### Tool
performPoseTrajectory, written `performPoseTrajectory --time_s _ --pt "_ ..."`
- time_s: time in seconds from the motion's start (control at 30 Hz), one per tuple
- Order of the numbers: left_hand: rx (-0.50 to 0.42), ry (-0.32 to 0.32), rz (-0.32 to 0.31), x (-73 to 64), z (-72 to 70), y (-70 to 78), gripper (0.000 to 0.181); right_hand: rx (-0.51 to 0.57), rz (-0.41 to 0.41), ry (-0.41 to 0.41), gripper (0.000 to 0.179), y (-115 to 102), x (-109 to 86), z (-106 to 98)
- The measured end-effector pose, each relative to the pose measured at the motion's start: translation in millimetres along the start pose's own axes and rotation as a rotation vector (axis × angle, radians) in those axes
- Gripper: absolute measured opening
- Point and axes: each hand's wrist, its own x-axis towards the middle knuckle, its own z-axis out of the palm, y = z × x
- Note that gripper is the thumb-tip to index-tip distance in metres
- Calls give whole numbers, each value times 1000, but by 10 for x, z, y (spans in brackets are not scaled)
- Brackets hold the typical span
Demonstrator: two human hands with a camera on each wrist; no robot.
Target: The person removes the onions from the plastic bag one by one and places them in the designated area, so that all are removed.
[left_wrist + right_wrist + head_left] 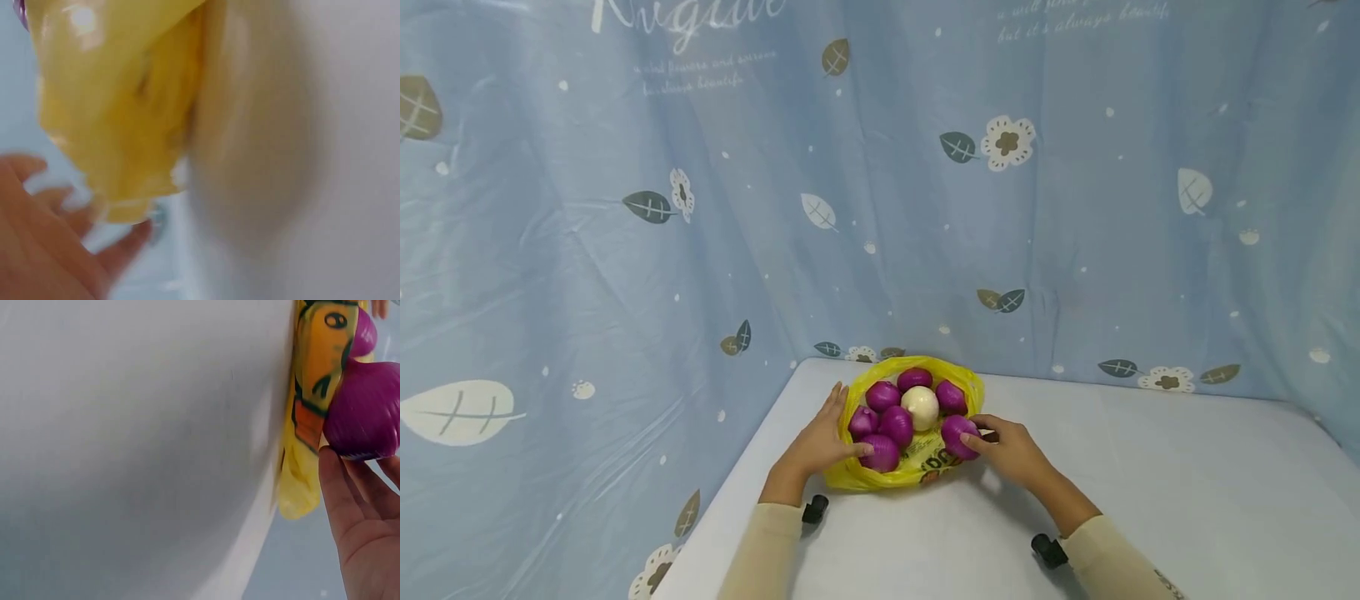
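Note:
A yellow plastic bag (970, 385) lies with its mouth spread wide, and several purple onions (897, 427) sit in it around one white onion (921, 407). My right hand (1011, 451) pinches a purple onion (365, 411) between thumb and fingers at the bag's right front edge. At the left rim, my left hand (817, 441) rests with its fingers extended along the outside. Its thumb reaches over the rim to the front-left onion (881, 453). The left wrist view is blurred; there the left hand (47, 234) is beside the yellow plastic.
The bag is on a white-covered table (1150, 475), near its back left corner. A blue curtain (895, 208) printed with leaves and flowers hangs behind and to the left. Black wrist mounts (1048, 551) stick out from both sleeves.

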Motion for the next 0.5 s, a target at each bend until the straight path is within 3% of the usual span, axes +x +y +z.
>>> performPoseTrajectory --time_s 0.13,0.23,0.33,0.5 --pt "-253 35 -56 21 66 -224 82 0 -8 1 60 33 14 -90" --pt "-437 54 -36 23 155 -388 62 -6 -11 0 60 58 13 -143" --pt "-594 95 -10 23 215 -484 53 -20 -21 4 62 80 15 -195" --pt "-662 167 19 18 226 -499 47 -22 -44 17 64 108 18 -309"
